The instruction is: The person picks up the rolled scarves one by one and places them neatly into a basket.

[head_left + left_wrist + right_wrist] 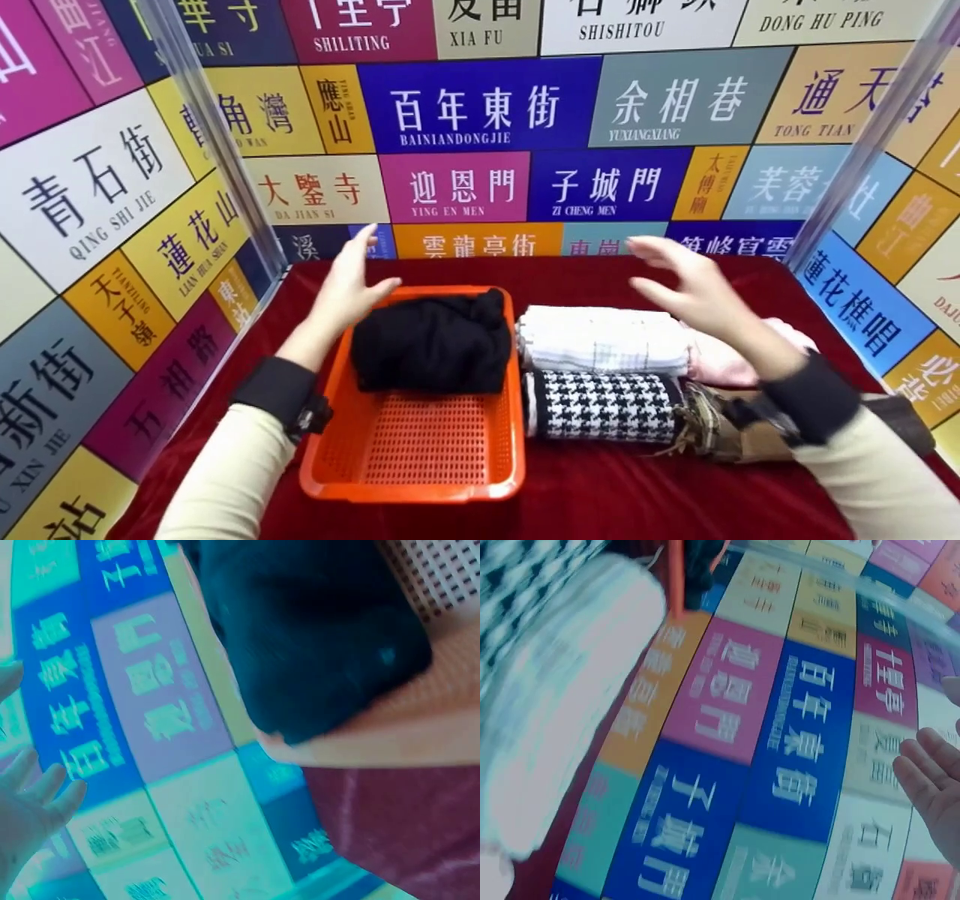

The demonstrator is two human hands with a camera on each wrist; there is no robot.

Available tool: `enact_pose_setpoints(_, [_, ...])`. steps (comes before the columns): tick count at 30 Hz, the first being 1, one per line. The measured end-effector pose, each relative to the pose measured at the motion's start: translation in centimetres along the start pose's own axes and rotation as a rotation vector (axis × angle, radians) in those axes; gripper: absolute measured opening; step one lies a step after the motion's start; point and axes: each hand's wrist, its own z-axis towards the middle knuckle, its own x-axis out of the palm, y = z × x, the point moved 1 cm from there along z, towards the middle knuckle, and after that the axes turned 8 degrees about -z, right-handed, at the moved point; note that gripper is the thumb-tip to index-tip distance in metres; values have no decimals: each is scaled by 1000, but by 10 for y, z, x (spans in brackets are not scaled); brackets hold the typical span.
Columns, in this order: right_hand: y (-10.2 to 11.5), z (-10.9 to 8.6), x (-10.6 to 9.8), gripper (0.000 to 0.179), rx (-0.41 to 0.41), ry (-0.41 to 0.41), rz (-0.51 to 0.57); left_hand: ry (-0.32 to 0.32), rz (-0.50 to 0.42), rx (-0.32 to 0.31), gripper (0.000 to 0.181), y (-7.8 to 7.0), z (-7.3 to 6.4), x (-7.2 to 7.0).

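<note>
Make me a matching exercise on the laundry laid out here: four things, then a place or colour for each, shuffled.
1. black cloth
2. white cloth
3. houndstooth cloth
4. basket

A. between the basket and the pink cloth
B. orange
C. inside the basket
D. alongside the white cloth, on the person's side

Pairs: 1-C, 2-A, 3-D, 4-B
</note>
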Motion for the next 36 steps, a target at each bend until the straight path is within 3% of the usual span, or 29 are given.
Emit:
enact_pose_setpoints(2, [-7,-17,-8,49,-4,-36,-29,-7,-3,11,76,-13,-4,12])
enact_pose_setpoints(5, [-17,-39,-12,49,-18,-58,-72,-20,70,-18,74,-32,-12,36])
enact_pose_setpoints(10, [-33,-67,-2,47,8,-4,-94,-7,206,-68,70,-59,-22,83])
enact_pose_setpoints(13, [-44,-78,9,49,57,94,-111,89,224,-28,67,-75,-24,113])
enact_pose_setpoints(18, [-60,-96,30,61,147,323,-187,275,297,57,63,-95,-26,160])
enact_pose_setpoints(26, [-73,-109,60,77,69,631,-305,591,514,-2,57,-111,-28,226])
enact_pose_setpoints(30, [-74,-109,71,84,86,744,-317,690,589,-8,61,-111,-27,249])
enact_pose_setpoints(36, [-77,-104,82,94,103,892,-361,836,713,-114,79,-103,-28,263])
